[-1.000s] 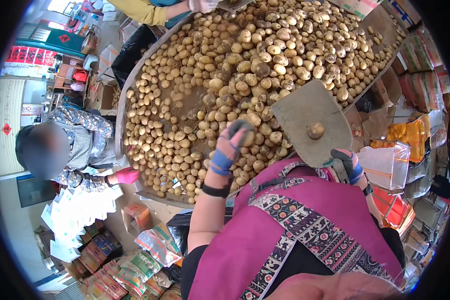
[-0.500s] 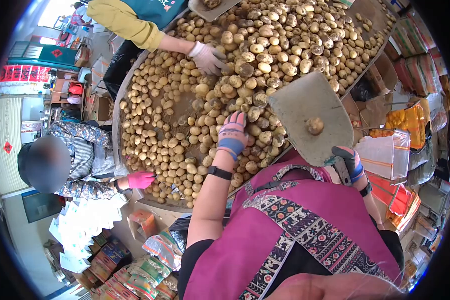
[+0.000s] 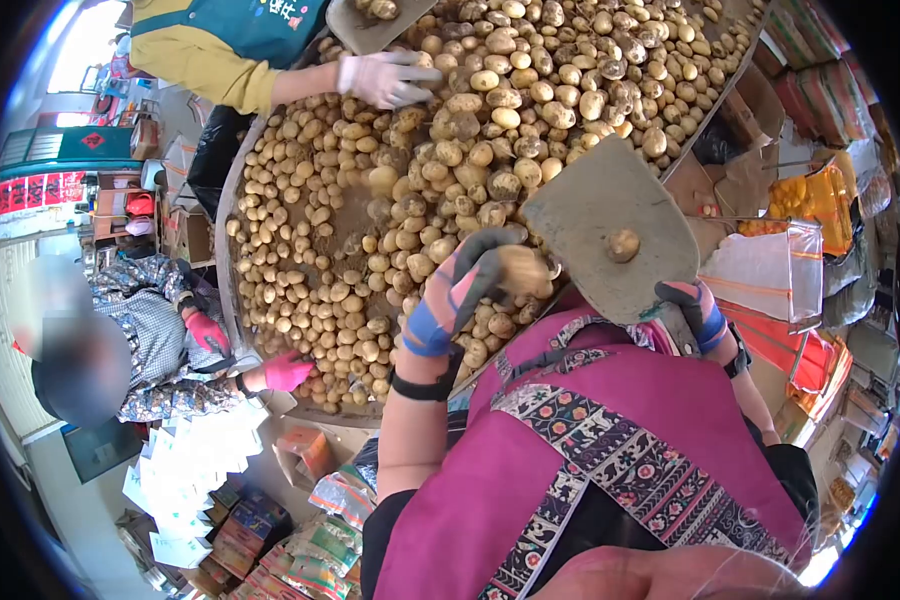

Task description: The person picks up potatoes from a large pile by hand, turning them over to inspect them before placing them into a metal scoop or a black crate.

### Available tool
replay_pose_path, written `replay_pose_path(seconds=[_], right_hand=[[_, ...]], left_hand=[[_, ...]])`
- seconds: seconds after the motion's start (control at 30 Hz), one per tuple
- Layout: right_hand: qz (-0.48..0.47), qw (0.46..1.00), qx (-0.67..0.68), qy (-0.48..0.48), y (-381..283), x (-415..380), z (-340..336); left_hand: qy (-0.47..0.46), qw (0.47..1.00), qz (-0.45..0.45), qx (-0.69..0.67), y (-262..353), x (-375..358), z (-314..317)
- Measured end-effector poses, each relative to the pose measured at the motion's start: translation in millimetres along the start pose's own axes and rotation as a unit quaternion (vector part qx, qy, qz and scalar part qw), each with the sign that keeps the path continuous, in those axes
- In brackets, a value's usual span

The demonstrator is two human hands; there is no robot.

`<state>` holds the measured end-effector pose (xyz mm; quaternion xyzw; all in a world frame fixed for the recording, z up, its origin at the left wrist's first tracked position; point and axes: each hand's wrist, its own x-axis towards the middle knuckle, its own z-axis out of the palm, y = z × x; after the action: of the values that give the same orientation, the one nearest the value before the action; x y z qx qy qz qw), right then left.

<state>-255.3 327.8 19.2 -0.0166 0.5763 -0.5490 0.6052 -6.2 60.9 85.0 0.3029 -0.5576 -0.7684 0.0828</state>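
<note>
My left hand (image 3: 452, 292), in a pink, blue and grey glove, is closed on a potato (image 3: 526, 272), slightly blurred, just left of the scoop. In my right hand (image 3: 698, 312), gloved alike, is the handle of a flat metal scoop (image 3: 595, 195). One potato (image 3: 623, 245) lies on the scoop's blade, which is held over the near edge of the heap. Many loose potatoes (image 3: 450, 155), some dark with dirt, cover the table beyond my hands.
Across the heap, a co-worker's white-gloved hand (image 3: 385, 80) is over the potatoes beside another scoop (image 3: 370, 30). At the left, a second person's pink-gloved hand (image 3: 288, 371) touches the pile. A wire-framed bag (image 3: 765, 270) stands at right; an orange box (image 3: 305, 450) is below the table.
My left hand has lifted from the heap and turned, now with a potato in it. The scoop has barely shifted. The far co-worker's white-gloved hand has moved up and left in view.
</note>
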Motion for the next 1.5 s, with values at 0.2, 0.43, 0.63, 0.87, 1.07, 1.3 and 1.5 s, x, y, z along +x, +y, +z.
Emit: replay_pose_path(seconds=[0.2, 0.43, 0.63, 0.87, 1.07, 1.3, 1.5], right_hand=[[-0.09, 0.973, -0.211, 0.022, 31, 9, -38], [-0.066, 0.994, 0.056, 0.072, 23, 4, -38], [-0.038, 0.989, 0.122, 0.081, -8, 6, -5], [-0.424, 0.791, -0.44, -0.001, 7, 17, -7], [-0.307, 0.895, -0.32, -0.041, -5, 16, 23], [-0.007, 0.994, 0.079, 0.07, 12, 34, 16], [-0.211, 0.909, -0.357, -0.051, 5, 28, 65]], left_hand=[[0.236, 0.848, 0.094, 0.465, -92, 41, -51], [0.069, 0.717, 0.047, 0.692, -148, -18, -43], [0.191, 0.688, -0.064, 0.697, -184, -77, -106], [0.291, 0.748, -0.141, 0.579, -119, -38, -119], [0.214, 0.709, -0.089, 0.666, -119, 17, -89], [0.375, 0.823, -0.056, 0.423, -126, -21, -153], [0.06, 0.99, 0.127, -0.029, -45, 3, -116]])
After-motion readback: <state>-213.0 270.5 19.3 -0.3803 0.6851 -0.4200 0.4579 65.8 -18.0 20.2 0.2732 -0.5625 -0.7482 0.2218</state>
